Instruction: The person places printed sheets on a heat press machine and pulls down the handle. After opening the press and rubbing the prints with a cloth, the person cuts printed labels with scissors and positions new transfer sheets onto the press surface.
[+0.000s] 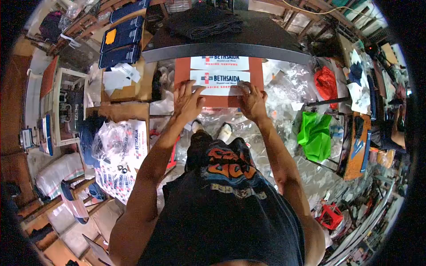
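Note:
A white printed sheet (222, 79) with "BETHSAIDA" lettering and a red-and-blue cross lies on a reddish-brown board (228, 102) in front of me. A second similar sheet (239, 63) sits just beyond it, its far part hidden under a black overhanging slab (228, 53). My left hand (188, 98) rests at the near sheet's left edge, fingers spread over sheet and board. On the opposite edge, my right hand (253, 101) touches the right corner, its fingers apart and slightly bent. Dark folded cloth (206, 24) lies on top of the slab.
At the left, a stack of printed sheets (137, 137) with plastic and scissors (122, 169) lies on a surface. Navy folded pieces (122, 37) are farther back. On the right are red plastic (325, 83), a green bag (314, 135) and a red crate (330, 216). Clear plastic litters the floor.

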`<state>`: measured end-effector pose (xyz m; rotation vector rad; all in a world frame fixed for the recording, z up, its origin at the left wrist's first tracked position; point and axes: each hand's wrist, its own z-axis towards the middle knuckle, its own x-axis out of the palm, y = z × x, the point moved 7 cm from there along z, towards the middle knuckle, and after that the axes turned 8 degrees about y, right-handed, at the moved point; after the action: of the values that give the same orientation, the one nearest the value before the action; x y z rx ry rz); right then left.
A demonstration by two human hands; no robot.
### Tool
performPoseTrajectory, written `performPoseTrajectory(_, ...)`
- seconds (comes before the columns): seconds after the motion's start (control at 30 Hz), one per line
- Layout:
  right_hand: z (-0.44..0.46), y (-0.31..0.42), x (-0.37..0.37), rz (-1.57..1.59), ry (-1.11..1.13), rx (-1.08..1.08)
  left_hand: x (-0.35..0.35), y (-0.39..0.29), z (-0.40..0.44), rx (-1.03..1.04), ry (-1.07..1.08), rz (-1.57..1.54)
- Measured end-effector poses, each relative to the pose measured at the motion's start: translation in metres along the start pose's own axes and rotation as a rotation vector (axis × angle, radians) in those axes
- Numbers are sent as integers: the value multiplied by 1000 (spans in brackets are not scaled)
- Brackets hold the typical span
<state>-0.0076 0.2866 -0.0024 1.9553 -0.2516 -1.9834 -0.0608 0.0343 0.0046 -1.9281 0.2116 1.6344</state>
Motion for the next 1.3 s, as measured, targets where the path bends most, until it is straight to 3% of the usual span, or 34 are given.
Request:
performPoseTrajectory(0.6,0,1,-5,23,54,41,-7,-6,-2,-4,-47,17)
performPoseTrajectory(1.0,63,-20,-14,27,-64,56,-24,6,53,15,-298,-8)
performPoseTrajectory(1.13,88,-30,2,-11,110,122,-14,22,84,-35,-191,23)
performPoseTrajectory(1.3,90,-31,7,-36,89,124,-11,25,90,-33,-151,70)
